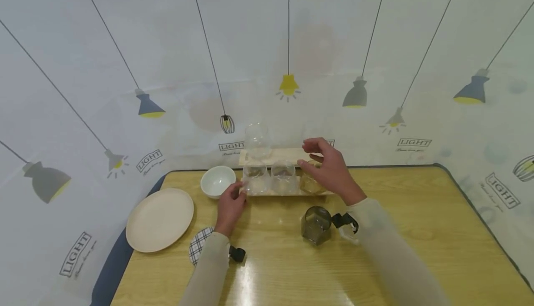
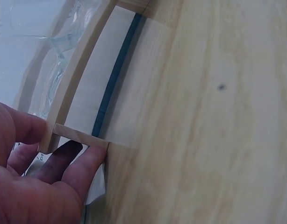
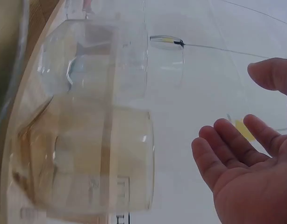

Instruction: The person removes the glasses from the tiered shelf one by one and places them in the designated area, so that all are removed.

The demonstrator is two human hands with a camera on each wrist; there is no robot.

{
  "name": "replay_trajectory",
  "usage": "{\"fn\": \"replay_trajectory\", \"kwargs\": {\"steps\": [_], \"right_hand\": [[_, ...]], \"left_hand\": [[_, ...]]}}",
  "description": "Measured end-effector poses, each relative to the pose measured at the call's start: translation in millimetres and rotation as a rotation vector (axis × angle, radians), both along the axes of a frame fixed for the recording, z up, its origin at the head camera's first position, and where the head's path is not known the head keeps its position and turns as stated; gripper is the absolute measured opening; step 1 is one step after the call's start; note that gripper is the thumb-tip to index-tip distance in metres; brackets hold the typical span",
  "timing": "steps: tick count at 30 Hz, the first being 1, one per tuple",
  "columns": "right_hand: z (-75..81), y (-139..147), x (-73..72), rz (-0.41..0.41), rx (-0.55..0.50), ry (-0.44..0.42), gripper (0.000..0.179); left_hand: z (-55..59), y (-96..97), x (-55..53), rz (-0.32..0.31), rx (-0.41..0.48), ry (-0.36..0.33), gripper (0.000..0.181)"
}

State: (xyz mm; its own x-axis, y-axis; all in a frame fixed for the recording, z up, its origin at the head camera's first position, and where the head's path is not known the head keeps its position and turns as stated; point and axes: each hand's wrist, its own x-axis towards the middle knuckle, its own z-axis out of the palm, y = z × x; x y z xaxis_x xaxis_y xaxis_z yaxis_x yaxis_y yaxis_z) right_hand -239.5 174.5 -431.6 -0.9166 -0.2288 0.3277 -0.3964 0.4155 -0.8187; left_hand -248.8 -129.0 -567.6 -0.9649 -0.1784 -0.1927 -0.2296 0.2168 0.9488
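Observation:
A two-tier wooden rack (image 1: pixel 288 156) stands against the back wall with drinking glasses on it. My left hand (image 1: pixel 231 206) grips its left end; in the left wrist view the fingers (image 2: pixel 87 170) touch the small crosspiece under the front rail (image 2: pixel 71 84). On the lower tier are two clear glasses (image 1: pixel 255 178) and an amber glass (image 1: pixel 310 183), partly covered by my right hand (image 1: pixel 331 171). That hand is raised over the rack's right side, fingers loosely bent and thumb apart, holding nothing. A clear glass (image 1: pixel 257 140) sits on the upper tier, another faint one behind my right hand.
A dark grey glass (image 1: pixel 316 229) stands on the table in front of the rack, with a clear glass (image 1: pixel 349 235) partly behind my right wrist. To the left are a white bowl (image 1: pixel 218 181), a beige plate (image 1: pixel 160 220) and a checkered round mat (image 1: pixel 200 245) partly under my left sleeve.

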Motion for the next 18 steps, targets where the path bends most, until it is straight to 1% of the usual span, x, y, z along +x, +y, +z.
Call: {"fn": "replay_trajectory", "kwargs": {"steps": [6, 11, 14, 18], "right_hand": [[7.4, -25, -27.6, -0.019, 0.006, 0.027, 0.053], [6.3, -46, -51.8, 0.008, 0.007, 0.024, 0.06], [5.5, -59, -64.0, 0.01, 0.039, 0.005, 0.066], [8.1, -74, -78.2, 0.008, 0.101, -0.055, 0.074]], "left_hand": [[1.2, 2.4, -2.7, -0.011, 0.012, 0.01, 0.035], [2.3, 0.3, -1.7, -0.001, 0.017, 0.014, 0.035], [1.9, -1.2, -0.1, -0.001, 0.006, 0.011, 0.035], [1.5, -1.3, 0.2, -0.013, -0.005, 0.006, 0.035]]}}
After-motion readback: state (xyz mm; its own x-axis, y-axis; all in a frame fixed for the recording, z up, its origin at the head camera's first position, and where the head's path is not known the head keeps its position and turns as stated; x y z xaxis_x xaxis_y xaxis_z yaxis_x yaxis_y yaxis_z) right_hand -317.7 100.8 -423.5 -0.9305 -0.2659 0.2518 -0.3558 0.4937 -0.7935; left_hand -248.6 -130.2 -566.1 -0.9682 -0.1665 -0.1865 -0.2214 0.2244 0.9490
